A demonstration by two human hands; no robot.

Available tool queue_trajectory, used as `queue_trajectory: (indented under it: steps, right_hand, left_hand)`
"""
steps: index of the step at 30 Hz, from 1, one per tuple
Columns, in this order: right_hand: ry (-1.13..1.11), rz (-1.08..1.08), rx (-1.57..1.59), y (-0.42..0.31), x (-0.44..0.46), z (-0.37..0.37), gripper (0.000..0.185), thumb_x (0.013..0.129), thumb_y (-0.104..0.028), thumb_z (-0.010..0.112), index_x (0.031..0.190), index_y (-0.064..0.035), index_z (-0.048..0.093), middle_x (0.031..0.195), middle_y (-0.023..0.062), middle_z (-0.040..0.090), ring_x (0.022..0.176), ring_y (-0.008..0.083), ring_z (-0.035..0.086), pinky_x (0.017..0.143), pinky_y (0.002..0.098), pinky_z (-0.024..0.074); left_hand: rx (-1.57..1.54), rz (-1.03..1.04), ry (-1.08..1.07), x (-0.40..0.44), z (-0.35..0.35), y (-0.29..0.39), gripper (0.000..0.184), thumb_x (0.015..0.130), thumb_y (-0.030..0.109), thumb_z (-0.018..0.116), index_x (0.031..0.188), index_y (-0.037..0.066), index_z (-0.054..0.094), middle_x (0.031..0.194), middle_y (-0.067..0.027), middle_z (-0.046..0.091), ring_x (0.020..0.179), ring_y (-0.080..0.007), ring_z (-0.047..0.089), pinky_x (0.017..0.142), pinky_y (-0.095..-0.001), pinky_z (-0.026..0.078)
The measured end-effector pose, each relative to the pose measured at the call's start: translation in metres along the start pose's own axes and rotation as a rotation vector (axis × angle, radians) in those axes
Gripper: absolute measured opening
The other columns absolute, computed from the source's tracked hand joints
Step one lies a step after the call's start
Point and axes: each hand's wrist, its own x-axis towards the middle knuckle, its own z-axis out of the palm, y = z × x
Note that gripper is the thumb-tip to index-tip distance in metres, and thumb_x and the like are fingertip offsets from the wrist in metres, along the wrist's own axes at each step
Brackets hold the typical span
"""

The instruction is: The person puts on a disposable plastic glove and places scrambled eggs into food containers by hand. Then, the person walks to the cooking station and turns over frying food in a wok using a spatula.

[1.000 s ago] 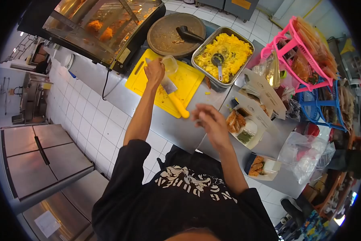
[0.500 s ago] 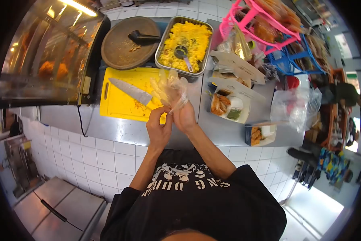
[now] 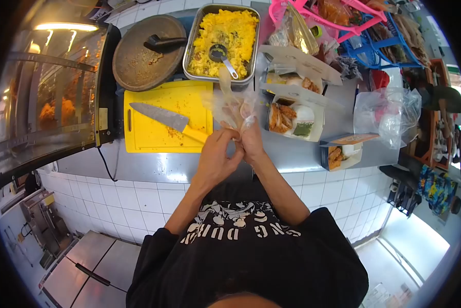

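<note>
My left hand (image 3: pixel 221 151) pinches the cuff of a clear plastic glove (image 3: pixel 231 102) between thumb and fingertips. Beside it, my right hand (image 3: pixel 251 136) has its fingers stretched up inside the loose glove, whose thin fingers stick up past mine. Left of the hands, a knife (image 3: pixel 161 117) with a yellow handle lies on a yellow cutting board (image 3: pixel 153 141) strewn with crumbs. Farther back stands a metal tray (image 3: pixel 190 51) of yellow, scrambled-egg-like food (image 3: pixel 235 25); a dark scoop (image 3: pixel 218 53) rests in it.
A round wooden block (image 3: pixel 130 56) carries a black-handled tool. Lit glass cabinet (image 3: pixel 56 97) at left. To the right are open food boxes (image 3: pixel 311 110), a smaller box (image 3: pixel 343 154), plastic bags (image 3: pixel 389 110), and pink (image 3: pixel 356 32) and blue baskets (image 3: pixel 374 49).
My right hand and the glove have shifted slightly right and its fingers show more inside it. My left hand still grips the cuff. The whole view has turned a little.
</note>
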Motion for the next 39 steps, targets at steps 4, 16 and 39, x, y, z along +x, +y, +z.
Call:
queue_trajectory:
  steps: [4, 16, 39]
  right_hand:
    - [-0.158, 0.165, 0.057, 0.000, -0.001, -0.009, 0.062, 0.095, -0.053, 0.034, 0.135, -0.0059, 0.037, 0.123, 0.0053, 0.051, 0.111, 0.0146, 0.049, 0.092, 0.0290, 0.0412]
    - [-0.296, 0.240, 0.017, -0.003, 0.029, -0.022, 0.067, 0.092, -0.063, 0.030, 0.140, -0.0156, 0.032, 0.122, -0.0001, 0.049, 0.096, 0.0105, 0.050, 0.077, 0.0258, 0.0421]
    - [0.227, -0.370, -1.253, -0.015, 0.173, 0.016, 0.051, 0.089, -0.042, 0.051, 0.122, -0.0040, 0.053, 0.109, 0.0149, 0.062, 0.101, 0.0347, 0.059, 0.087, 0.0405, 0.0462]
  left_hand:
    - [0.012, -0.047, -0.072, 0.000, -0.002, -0.002, 0.016, 0.078, 0.003, 0.064, 0.092, 0.001, 0.056, 0.088, -0.0131, 0.060, 0.083, -0.0288, 0.059, 0.074, -0.0345, 0.047]
    - [0.042, 0.048, -0.108, 0.030, -0.001, -0.015, 0.019, 0.079, 0.005, 0.063, 0.095, 0.002, 0.055, 0.088, -0.0138, 0.058, 0.079, -0.0323, 0.058, 0.067, -0.0383, 0.047]
    - [-0.254, -0.200, 0.199, 0.055, -0.018, -0.074, 0.024, 0.084, 0.014, 0.063, 0.102, 0.000, 0.055, 0.091, -0.0135, 0.060, 0.080, -0.0254, 0.060, 0.067, -0.0332, 0.048]
